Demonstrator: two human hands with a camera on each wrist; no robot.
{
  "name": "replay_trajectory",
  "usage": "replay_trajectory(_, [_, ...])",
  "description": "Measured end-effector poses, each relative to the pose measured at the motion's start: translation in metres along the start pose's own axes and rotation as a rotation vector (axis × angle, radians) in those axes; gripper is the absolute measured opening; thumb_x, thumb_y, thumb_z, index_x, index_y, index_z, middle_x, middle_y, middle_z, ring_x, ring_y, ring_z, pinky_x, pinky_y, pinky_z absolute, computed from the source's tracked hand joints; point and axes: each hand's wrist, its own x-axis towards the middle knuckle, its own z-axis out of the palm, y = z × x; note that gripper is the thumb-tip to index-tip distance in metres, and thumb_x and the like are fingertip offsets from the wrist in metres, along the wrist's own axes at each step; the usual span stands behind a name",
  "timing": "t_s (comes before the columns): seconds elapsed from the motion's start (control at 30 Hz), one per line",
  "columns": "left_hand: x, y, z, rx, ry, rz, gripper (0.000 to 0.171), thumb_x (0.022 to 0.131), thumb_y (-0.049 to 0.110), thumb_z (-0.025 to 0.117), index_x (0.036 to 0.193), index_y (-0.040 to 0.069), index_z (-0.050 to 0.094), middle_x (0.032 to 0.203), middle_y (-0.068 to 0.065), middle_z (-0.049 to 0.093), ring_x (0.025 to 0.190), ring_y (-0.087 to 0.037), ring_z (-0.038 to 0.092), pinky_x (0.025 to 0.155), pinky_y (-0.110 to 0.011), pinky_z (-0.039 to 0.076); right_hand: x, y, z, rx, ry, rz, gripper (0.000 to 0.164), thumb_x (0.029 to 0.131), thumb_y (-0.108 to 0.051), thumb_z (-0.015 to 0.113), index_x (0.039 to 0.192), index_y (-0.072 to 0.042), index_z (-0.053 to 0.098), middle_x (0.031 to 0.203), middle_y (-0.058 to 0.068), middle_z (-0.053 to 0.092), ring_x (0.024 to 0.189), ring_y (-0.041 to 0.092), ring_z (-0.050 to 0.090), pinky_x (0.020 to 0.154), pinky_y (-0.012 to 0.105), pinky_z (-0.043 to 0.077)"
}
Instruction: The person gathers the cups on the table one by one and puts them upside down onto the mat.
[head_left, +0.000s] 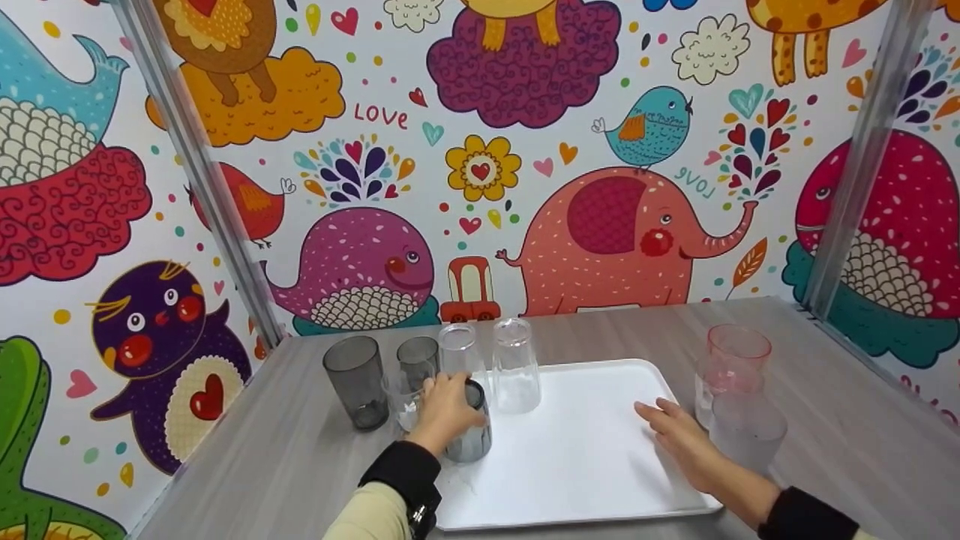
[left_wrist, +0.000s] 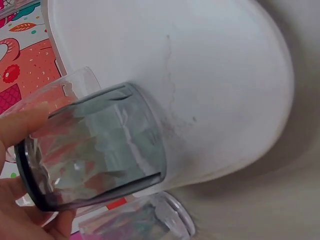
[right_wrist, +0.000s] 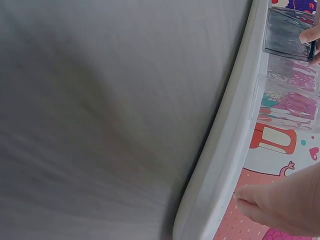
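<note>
My left hand grips a grey tinted glass near its dark, thick base. The glass is upside down, its rim at the left part of a white tray. In the left wrist view, fingers and thumb wrap the base end of this glass. Two clear glasses, one tall and another beside it, stand upside down at the tray's back left. My right hand, fingers extended and holding nothing, hovers by the tray's right edge. In the right wrist view, this hand shows beyond the tray rim.
Left of the tray stand a tall grey glass, a shorter grey one and a clear glass partly hidden by my left hand. On the right are a pink glass and a frosted clear glass. A patterned wall closes the back.
</note>
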Motion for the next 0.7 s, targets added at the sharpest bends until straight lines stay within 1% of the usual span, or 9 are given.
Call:
replay_trajectory(0.2, [-0.0003,-0.0029,-0.0002,-0.021,-0.019,-0.018,0.072,0.061,0.021,0.084,0.124,0.004,0.053,0.116,-0.018,0.051,0.104,-0.033,0.04,0.09,-0.049,0.038,0.0005,0.0014,-0.0001,0.003,0.007,0.009,0.086,0.09,-0.031,0.051,0.14,0.011,-0.005,0.147,0.032,-0.002,0.135,0.046,0.003,0.111,0.05,0.008])
replay_trajectory(0.4, [-0.0026,-0.006,0.0008,-0.041,-0.016,-0.027,0.073,0.062,0.021,0.083,0.125,0.003,0.052,0.117,-0.02,0.05,0.104,-0.033,0.041,0.089,-0.048,0.039,-0.0002,0.0023,0.0004,0.01,-0.005,-0.003,0.086,0.09,-0.03,0.051,0.14,0.012,-0.005,0.147,0.031,-0.003,0.135,0.046,0.004,0.111,0.05,0.007])
replay_trajectory(0.57, [-0.0029,-0.0043,0.0003,-0.029,-0.027,-0.029,0.072,0.062,0.021,0.082,0.125,0.003,0.051,0.117,-0.021,0.049,0.106,-0.036,0.04,0.091,-0.051,0.036,-0.0015,0.0006,0.0002,0.014,-0.012,0.0,0.087,0.09,-0.031,0.05,0.14,0.011,-0.006,0.146,0.032,-0.001,0.135,0.045,0.004,0.112,0.049,0.007])
replay_trajectory(0.7, [-0.003,-0.0025,0.0001,-0.017,-0.036,-0.028,0.073,0.063,0.021,0.082,0.126,0.003,0.05,0.12,-0.021,0.048,0.107,-0.037,0.039,0.093,-0.052,0.034,-0.003,-0.0007,-0.0012,0.016,-0.02,-0.012,0.087,0.091,-0.032,0.049,0.14,0.011,-0.008,0.147,0.032,-0.002,0.136,0.044,0.005,0.112,0.048,0.007])
